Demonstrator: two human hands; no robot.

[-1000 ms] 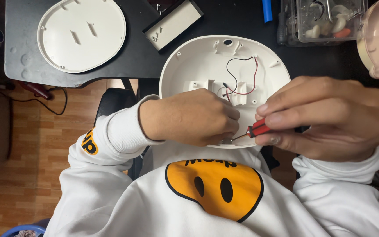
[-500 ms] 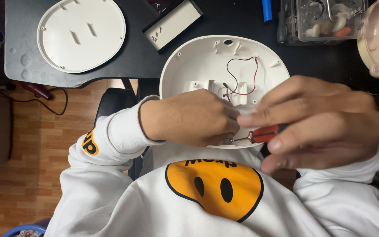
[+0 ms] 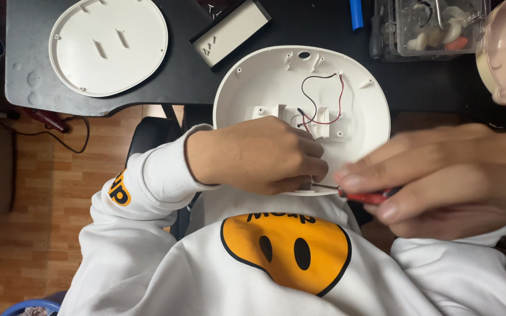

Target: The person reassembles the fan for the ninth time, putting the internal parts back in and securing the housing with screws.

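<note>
**A:** Item one – what is the left hand (image 3: 259, 155) doing?

**B:** It is lying fisted over the near rim of the white oval shell (image 3: 276, 82), fingers curled together and pressing down on the shell's lower edge. Whether they are pinching some small part underneath, I cannot tell; the knuckles are hiding it.

**A:** Item two, the right hand (image 3: 446, 178)?

**B:** It is gripping a red-handled screwdriver (image 3: 367, 198), thumb and fingers clamped around the handle. The thin metal shaft is pointing left, its tip meeting the shell's near rim right beside the left hand's fingertips.

**A:** Where is the shell sitting?

**B:** It is resting open side up, half on the black desk (image 3: 183, 76) and half overhanging toward the person's chest. Inside, red and black wires (image 3: 323, 93) are looping from the upper wall down to a small white mount near the centre.

**A:** Remaining stock on the desk?

**B:** A second white oval cover (image 3: 109, 47) is lying far left, well apart from the hands. A small rectangular tray (image 3: 232, 29) is sitting between the two ovals. A clear plastic box of small parts (image 3: 428, 26) is standing at the upper right, with a blue cylinder (image 3: 355, 13) just beside it.

**A:** And the wearer?

**B:** A white sweatshirt (image 3: 165, 281) with an orange face print – filling the lower frame.
</note>
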